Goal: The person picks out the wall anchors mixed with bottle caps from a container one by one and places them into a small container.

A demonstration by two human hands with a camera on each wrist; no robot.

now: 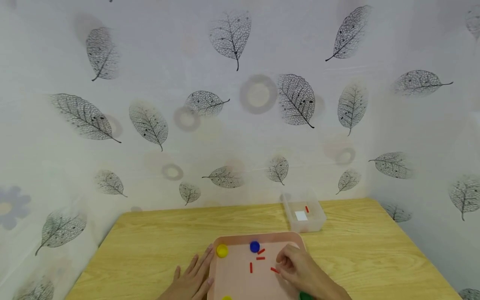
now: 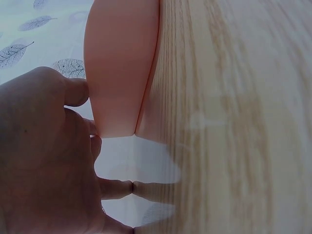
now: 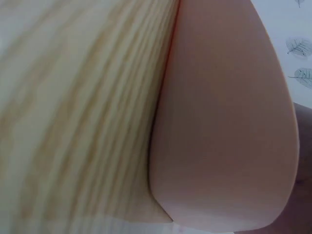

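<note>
A pink tray (image 1: 234,271) sits on the wooden table in the head view. My left hand (image 1: 193,277) lies with spread, straight fingers along the tray's left side; in the left wrist view its thumb touches the tray wall (image 2: 119,73). Over the tray's right part, my right hand (image 1: 300,268) has curled fingers, with thumb and index pinching at the end of a short red stick (image 1: 275,270). Several other red sticks (image 1: 251,267) lie on the tray floor to its left. In the right wrist view the tray's outer wall (image 3: 219,112) hides most of that hand.
Inside the tray are a blue round piece (image 1: 255,246), a yellow one (image 1: 222,251), another yellow one (image 1: 226,298) and a green one (image 1: 305,296) partly under the right wrist. Behind, a clear plastic box (image 1: 313,225) holds a red stick and a white square.
</note>
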